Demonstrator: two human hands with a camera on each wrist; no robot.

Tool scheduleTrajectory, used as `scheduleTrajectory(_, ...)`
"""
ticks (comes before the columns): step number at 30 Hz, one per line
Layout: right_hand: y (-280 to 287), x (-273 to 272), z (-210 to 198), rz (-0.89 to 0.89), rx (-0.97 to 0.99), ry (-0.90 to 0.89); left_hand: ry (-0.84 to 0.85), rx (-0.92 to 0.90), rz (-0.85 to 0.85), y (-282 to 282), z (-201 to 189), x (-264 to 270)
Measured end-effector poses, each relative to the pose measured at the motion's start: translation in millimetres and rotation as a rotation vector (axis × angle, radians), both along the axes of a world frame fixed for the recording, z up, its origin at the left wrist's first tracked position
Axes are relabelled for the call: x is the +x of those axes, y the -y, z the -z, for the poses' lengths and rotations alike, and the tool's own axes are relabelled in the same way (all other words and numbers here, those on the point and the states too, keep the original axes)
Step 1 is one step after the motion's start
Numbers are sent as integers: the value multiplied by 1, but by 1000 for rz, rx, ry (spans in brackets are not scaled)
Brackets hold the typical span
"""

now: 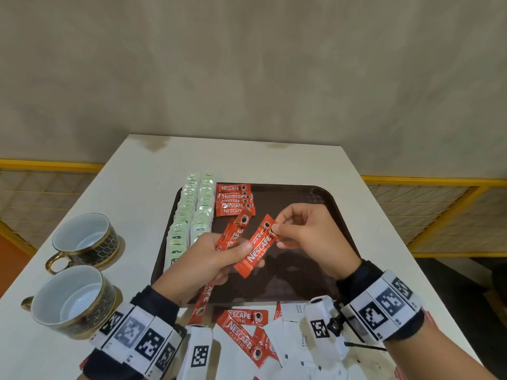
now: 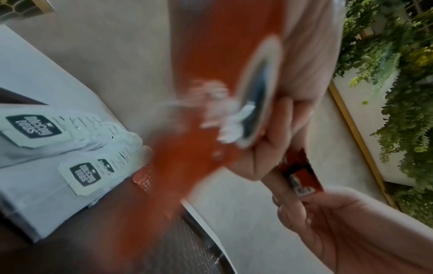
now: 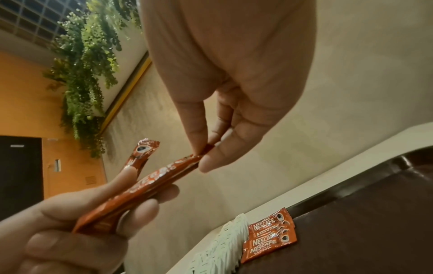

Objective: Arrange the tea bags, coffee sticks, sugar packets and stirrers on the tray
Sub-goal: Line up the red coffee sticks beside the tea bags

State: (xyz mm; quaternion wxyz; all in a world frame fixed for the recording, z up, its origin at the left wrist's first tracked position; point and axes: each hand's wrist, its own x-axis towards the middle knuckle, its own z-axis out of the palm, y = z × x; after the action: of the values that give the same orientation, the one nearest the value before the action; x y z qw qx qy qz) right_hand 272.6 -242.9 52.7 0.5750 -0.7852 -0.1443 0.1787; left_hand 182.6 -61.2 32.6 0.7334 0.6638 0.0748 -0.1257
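White tabletop carries a dark brown tray, where two rows of tea bags are laid along its left side and a short column of Nescafe coffee sticks is stacked just beside them. Several sticks are gripped in the left hand; one coffee stick is pinched at its end by the right hand above the tray. More loose Nescafe sticks and white sugar packets remain off the tray at the near edge. No stirrers can be made out. Roughly half the arranging is judged left.
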Motion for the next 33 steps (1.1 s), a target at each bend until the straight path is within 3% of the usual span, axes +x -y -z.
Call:
scheduleTrajectory(6, 0, 2, 6, 0, -45, 16, -36, 142, -3, 1, 4, 2)
scheduleTrajectory(15, -1, 5, 12, 7, -68, 41, -75, 207, -47, 5, 10, 1)
scheduleTrajectory(18, -1, 7, 8, -15, -45, -25, -101, 231, -82, 4, 13, 2)
scheduleTrajectory(24, -1, 21, -1, -234, -90, -162, -91, 304, -104, 1, 22, 2)
scheduleTrajectory(30, -7, 41, -3, -309, -117, -279, -115, 361, -48, -9, 25, 2)
scheduleTrajectory(33, -15, 54, 0, -284, -112, -316, -97, 411, -154, -22, 22, 2)
